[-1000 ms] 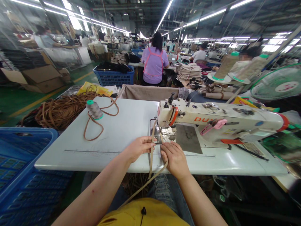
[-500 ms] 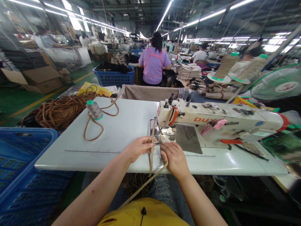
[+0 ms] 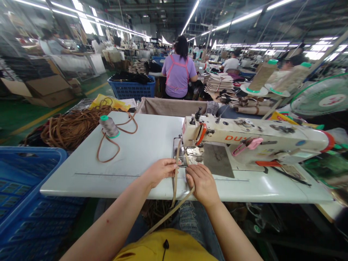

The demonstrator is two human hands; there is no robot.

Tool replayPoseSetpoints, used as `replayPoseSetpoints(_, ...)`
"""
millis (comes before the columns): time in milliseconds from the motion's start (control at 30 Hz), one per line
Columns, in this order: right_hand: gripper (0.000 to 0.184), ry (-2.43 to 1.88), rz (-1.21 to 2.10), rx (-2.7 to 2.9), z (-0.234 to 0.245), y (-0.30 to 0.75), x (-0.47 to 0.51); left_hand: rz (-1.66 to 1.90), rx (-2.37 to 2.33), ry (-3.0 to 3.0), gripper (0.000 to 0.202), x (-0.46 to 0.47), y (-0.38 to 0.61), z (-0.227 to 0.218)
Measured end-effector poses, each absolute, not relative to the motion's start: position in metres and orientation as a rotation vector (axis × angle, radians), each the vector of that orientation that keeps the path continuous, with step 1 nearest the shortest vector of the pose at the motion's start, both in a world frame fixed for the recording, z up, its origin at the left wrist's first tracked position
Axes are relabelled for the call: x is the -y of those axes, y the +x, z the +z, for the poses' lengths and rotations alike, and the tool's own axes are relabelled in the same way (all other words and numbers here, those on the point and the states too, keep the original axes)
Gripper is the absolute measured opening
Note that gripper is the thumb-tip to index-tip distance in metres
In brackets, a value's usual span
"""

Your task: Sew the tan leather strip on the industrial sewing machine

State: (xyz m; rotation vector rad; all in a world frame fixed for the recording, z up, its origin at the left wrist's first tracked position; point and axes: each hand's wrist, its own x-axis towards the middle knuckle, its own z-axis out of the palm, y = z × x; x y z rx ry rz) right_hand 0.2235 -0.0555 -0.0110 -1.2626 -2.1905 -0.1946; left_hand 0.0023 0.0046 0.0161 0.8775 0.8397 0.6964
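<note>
A narrow tan strap (image 3: 175,181) runs from under the head of the sewing machine (image 3: 214,130) down over the table's front edge. My left hand (image 3: 163,171) is closed with its fingertips on this strap, left of the needle plate (image 3: 194,157). Just in front of the plate, my right hand (image 3: 201,181) curls over another length of strap (image 3: 174,209), which leaves the palm and slants down to my lap. The fingertips of the right hand lie close to the presser foot. The needle itself is too small to make out.
A grey thread cone (image 3: 109,127) stands on the white table (image 3: 146,145) beside a brown cord loop (image 3: 108,159). Brown straps (image 3: 73,127) are heaped at the left, above a blue crate (image 3: 32,195). A fan (image 3: 323,96) is at right. A person in purple (image 3: 178,74) sits ahead.
The strap by my left hand has shifted slightly, and its lower part hangs a little further down. Both hands stay nearly in place with the same hold.
</note>
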Motion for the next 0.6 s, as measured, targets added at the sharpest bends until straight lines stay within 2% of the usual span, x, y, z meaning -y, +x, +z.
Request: replayPoseSetpoints(600, 0.029, -1.278, -0.192, 2.189, -0.0113, 0.2234, 0.0552, 0.686, -0.849, 0.909, 0.047, -0.0040, 0.0034, 0.0117)
